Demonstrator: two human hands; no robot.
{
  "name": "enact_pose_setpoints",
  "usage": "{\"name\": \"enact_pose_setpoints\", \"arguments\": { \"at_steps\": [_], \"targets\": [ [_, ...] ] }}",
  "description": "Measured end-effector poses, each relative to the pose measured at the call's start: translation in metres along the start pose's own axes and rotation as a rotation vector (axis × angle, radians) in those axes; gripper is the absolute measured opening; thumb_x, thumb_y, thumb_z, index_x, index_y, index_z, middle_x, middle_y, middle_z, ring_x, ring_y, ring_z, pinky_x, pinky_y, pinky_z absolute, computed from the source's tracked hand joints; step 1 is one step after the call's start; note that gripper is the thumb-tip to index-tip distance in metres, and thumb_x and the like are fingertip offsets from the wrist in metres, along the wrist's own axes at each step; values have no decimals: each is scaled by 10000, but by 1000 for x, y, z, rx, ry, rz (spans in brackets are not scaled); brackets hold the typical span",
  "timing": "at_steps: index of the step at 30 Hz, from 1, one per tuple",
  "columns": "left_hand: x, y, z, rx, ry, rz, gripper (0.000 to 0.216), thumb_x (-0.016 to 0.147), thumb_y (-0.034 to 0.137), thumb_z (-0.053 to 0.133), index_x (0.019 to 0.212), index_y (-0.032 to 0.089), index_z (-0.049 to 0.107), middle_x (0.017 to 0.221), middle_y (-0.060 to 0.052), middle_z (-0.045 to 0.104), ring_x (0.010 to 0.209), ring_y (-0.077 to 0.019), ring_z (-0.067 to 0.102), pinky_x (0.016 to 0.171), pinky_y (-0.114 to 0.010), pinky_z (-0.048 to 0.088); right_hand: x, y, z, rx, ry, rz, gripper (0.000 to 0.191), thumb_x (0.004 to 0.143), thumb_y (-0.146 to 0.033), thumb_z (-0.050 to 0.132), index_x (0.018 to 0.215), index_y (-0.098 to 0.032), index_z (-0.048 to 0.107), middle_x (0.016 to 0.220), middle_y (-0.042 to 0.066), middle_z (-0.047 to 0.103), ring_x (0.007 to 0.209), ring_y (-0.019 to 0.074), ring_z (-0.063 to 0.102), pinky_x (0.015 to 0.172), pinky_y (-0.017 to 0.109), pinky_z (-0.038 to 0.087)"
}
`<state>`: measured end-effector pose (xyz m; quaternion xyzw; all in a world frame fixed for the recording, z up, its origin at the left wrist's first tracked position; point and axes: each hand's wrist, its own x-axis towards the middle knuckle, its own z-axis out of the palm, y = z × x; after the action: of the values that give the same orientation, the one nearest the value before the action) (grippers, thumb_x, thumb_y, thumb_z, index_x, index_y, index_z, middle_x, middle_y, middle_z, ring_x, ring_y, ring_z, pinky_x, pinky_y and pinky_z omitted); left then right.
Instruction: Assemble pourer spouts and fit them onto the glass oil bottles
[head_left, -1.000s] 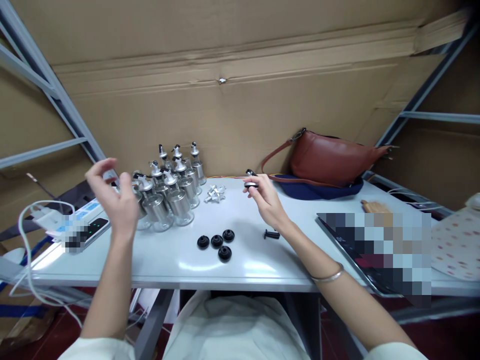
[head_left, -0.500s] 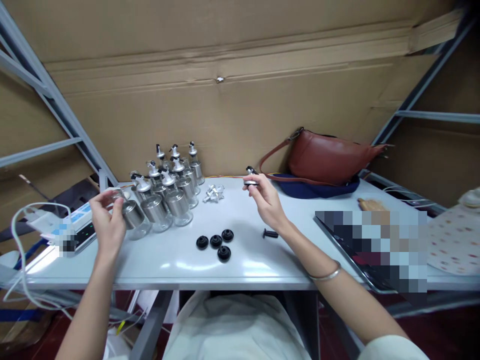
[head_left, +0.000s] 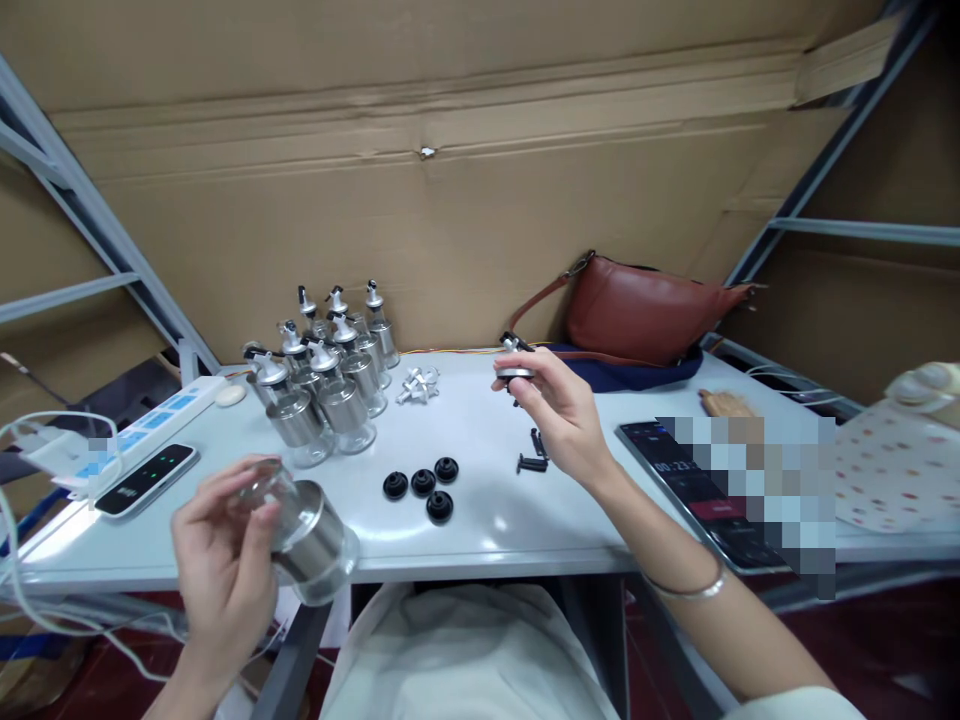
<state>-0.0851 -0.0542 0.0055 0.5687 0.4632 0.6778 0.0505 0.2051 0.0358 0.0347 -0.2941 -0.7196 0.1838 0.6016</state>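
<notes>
My left hand (head_left: 229, 555) is closed round the neck of a glass bottle (head_left: 315, 545) with a metal band, held tilted at the table's front edge. Its mouth is partly hidden by my fingers. Above the table, my right hand (head_left: 559, 410) pinches a silver and black pourer cap (head_left: 516, 372) by its rim, spout upward. Several bottles with pourer tops (head_left: 345, 405) stand grouped at the back left. Several round black stoppers (head_left: 423, 482) lie between my hands. Small black tube-like pieces (head_left: 533, 464) lie below my right hand, and a pile of silver-white parts (head_left: 418, 385) sits behind the stoppers.
A power strip (head_left: 169, 415) and a black device with green lights (head_left: 146, 480) lie at the left. To the right are a phone-like screen (head_left: 660, 470) and a dotted cloth item (head_left: 900, 470). A brown bag (head_left: 637, 310) rests on dark blue fabric at the back, before a cardboard wall (head_left: 480, 220).
My left hand has lifted a bottle out of the group and brought it toward me, tilting it. My right hand, still holding the pourer cap, has come slightly nearer.
</notes>
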Motion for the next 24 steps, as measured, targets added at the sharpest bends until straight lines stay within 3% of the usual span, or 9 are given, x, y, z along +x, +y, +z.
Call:
{"name": "enact_pose_setpoints", "arguments": {
  "at_steps": [4, 9, 13, 16, 24],
  "targets": [
    [-9, 37, 29, -220, -257, 134, 196, 870, 176, 547, 1060, 216, 518, 1075, -69, 597, 932, -161, 627, 725, -262, 558, -6, -18, -9, -11, -8, 22, 183, 875, -270, 591, 1034, -258, 682, 987, 34, 686, 928, 180, 618, 824, 339, 493],
    [-21, 57, 84, -430, -535, 180, 268, 907, 151, 481, 1158, 243, 470, 1115, -79, 552, 1032, -163, 568, 842, -299, 524, -15, -31, -13, 76, 34, 56, 271, 894, -226, 564, 1129, -311, 668, 1094, 27, 686, 1036, 188, 623, 879, 346, 498],
    [-33, 52, 123, -502, -575, 135, 394, 903, 140, 496, 1253, 276, 376, 1159, -82, 533, 1041, -161, 556, 898, -329, 484, -24, -29, -12, 148, 106, 24, 273, 879, -188, 579, 1086, -327, 691, 1174, 18, 651, 1084, 196, 615, 912, 354, 501],
    [-38, 44, 139, -526, -553, 98, 478, 897, 141, 515, 1299, 300, 311, 1143, -66, 543, 1023, -148, 563, 914, -330, 470, -30, -25, -10, 161, 165, 44, 268, 877, -184, 582, 1079, -321, 692, 1101, 17, 691, 1031, 195, 648, 886, 358, 523],
    [-31, 33, 141, -580, -586, 20, 608, 852, 187, 612, 1340, 327, 277, 1120, -35, 591, 1015, -139, 592, 935, -326, 467, -32, -33, -2, 123, 203, 52, 197, 856, -211, 617, 1016, -283, 706, 1012, 12, 738, 962, 189, 690, 851, 323, 560]
  ]
}}
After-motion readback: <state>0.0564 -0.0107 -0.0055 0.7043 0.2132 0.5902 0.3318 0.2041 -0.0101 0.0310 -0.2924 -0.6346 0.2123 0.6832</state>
